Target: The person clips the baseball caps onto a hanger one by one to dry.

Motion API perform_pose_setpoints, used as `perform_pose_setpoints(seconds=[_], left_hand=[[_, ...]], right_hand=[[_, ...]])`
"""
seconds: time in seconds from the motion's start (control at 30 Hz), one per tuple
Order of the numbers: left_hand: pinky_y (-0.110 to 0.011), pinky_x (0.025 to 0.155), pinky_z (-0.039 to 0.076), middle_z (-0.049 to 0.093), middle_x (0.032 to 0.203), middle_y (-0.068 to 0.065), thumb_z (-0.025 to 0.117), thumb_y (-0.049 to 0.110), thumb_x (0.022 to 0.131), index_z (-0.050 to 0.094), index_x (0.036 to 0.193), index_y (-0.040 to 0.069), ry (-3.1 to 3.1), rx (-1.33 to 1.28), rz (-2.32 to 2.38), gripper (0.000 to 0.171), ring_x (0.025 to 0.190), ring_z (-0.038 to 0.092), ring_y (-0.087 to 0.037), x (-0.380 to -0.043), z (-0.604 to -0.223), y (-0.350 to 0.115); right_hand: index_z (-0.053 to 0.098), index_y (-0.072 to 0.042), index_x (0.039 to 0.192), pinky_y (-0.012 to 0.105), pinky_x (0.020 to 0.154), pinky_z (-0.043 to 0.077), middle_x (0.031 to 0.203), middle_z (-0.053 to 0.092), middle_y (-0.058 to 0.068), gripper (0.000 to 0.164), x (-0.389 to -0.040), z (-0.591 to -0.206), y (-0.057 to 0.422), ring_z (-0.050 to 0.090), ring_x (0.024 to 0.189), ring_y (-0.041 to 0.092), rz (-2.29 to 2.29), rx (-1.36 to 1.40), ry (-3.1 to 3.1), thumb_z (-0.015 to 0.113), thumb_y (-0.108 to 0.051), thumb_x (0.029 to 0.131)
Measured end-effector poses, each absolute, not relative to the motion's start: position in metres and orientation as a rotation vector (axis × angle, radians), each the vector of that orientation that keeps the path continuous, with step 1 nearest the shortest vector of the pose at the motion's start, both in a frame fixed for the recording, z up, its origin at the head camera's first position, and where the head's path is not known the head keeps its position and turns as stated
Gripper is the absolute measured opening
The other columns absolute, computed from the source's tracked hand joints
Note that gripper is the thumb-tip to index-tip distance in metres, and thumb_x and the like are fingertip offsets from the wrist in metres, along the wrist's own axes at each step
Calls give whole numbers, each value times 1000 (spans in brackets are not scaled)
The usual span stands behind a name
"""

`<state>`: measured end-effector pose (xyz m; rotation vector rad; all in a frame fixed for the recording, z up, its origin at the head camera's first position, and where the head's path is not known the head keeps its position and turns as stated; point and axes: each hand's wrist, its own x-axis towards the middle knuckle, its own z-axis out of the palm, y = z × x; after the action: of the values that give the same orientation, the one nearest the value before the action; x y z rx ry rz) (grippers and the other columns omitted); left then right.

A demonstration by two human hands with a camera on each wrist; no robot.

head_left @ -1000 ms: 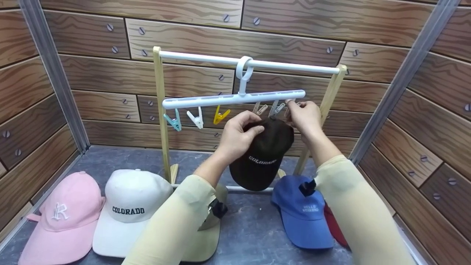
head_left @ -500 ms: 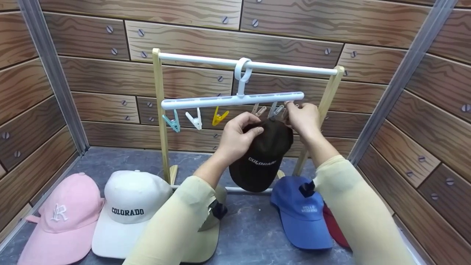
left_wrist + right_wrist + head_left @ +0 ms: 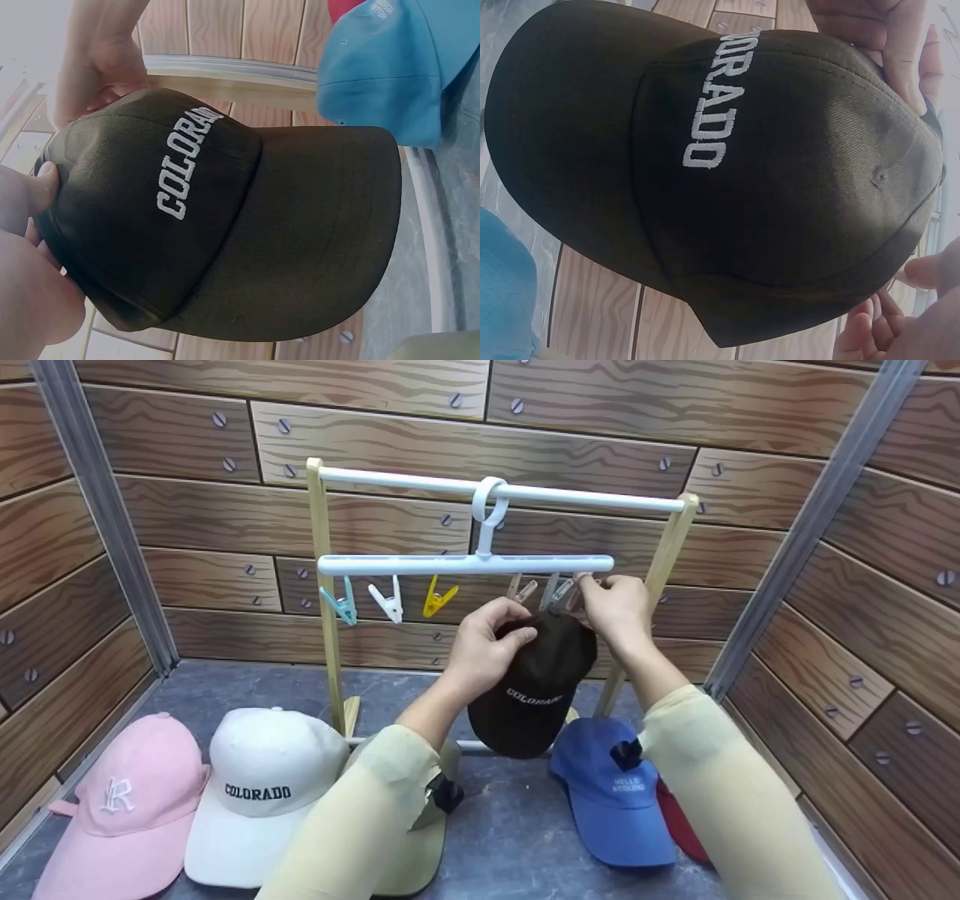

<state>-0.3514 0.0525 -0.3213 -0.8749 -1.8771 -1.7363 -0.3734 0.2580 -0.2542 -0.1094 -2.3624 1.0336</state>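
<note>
A dark brown cap (image 3: 532,667) with white COLORADO lettering hangs brim down below a white clip hanger (image 3: 405,565). My left hand (image 3: 484,649) pinches the cap's upper edge between thumb and fingers. Beneath the hanger's right end, my right hand (image 3: 619,611) pinches a brownish clip, mostly hidden by the fingers, beside the top of the cap. A grey-blue clip (image 3: 553,592) meets the cap's top. In the right wrist view, curled fingers (image 3: 870,326) sit close to the crown's back edge. To the left dangle a beige-pink clip (image 3: 521,588) and a yellow clip (image 3: 439,597).
The hanger hooks over the white rail (image 3: 585,496) of a wooden rack. White (image 3: 390,598) and teal (image 3: 341,601) clips hang at its left. Pink (image 3: 131,787), white (image 3: 262,765), olive (image 3: 420,847), blue (image 3: 615,795) and red (image 3: 679,821) caps lie on the grey floor.
The hanger bar has swung from tilted, right end higher, to about level. Its right end, the cap's top and my right hand have come down slightly. Both hands keep their grips.
</note>
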Motion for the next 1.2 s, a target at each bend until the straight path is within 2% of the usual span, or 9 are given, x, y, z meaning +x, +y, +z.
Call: perform_pose_setpoints(seconds=[0.1,0.3,0.47,0.53,0.67,0.73,0.83,0.97,1.2], left_hand=[[-33,98,56,80,107,-14,79,-4,99,75,107,-3,-1887,-863,-1749,9,106,76,-23,-351,-326,53],[-35,101,56,80,112,-14,78,-3,101,75,110,-3,-1931,-832,-1762,10,112,76,-25,-353,-339,51],[-36,101,56,81,113,-13,78,-2,101,76,111,-1,-1954,-796,-1785,10,113,76,-25,-354,-348,48],[-36,101,56,81,113,-13,78,-2,101,76,111,-1,-1952,-782,-1801,10,113,76,-25,-355,-351,47],[-35,101,56,82,112,-13,79,-2,101,76,111,-2,-1941,-760,-1861,11,111,76,-24,-357,-357,43],[-34,101,55,82,110,-14,79,-2,100,75,110,-3,-1928,-748,-1900,11,109,76,-22,-358,-360,41],[-33,100,54,83,108,-14,79,-3,100,75,110,-3,-1913,-736,-1941,11,106,76,-21,-359,-364,39],[-33,99,55,83,108,-13,78,-1,101,75,110,-2,-1929,-732,-1955,10,105,76,-19,-362,-371,37],[-30,91,56,82,110,-12,75,-2,103,72,112,-3,-1890,-755,-2118,10,101,72,-14,-365,-377,32]], right_hand=[[52,-22,53,33,60,38,60,52,-3,54,-372,-257,257,51,65,23,1004,-76,-2349,67,-36,103],[50,-24,49,31,57,35,53,47,-10,55,-372,-264,254,49,62,21,1009,-27,-2333,68,-32,101],[62,-18,53,30,61,39,56,56,-9,51,-373,-269,250,54,66,21,1026,-12,-2341,69,-31,101],[67,-18,55,30,62,40,57,60,-10,49,-372,-271,248,57,67,19,1045,-18,-2343,70,-32,102],[66,-22,53,29,60,39,54,58,-14,49,-372,-275,244,55,65,15,1113,-34,-2335,72,-32,101],[70,-20,56,26,59,43,54,60,-13,46,-371,-277,242,58,62,12,1179,-33,-2329,73,-31,101],[79,-12,68,22,58,52,57,65,-10,39,-370,-281,239,64,59,9,1339,-14,-2318,73,-29,103],[78,-4,75,25,55,58,58,66,-4,38,-369,-286,234,67,55,10,1549,-8,-2293,74,-27,105],[78,-10,75,22,54,52,63,69,-2,39,-368,-291,227,65,55,9,1553,1,-2327,73,-30,107]])
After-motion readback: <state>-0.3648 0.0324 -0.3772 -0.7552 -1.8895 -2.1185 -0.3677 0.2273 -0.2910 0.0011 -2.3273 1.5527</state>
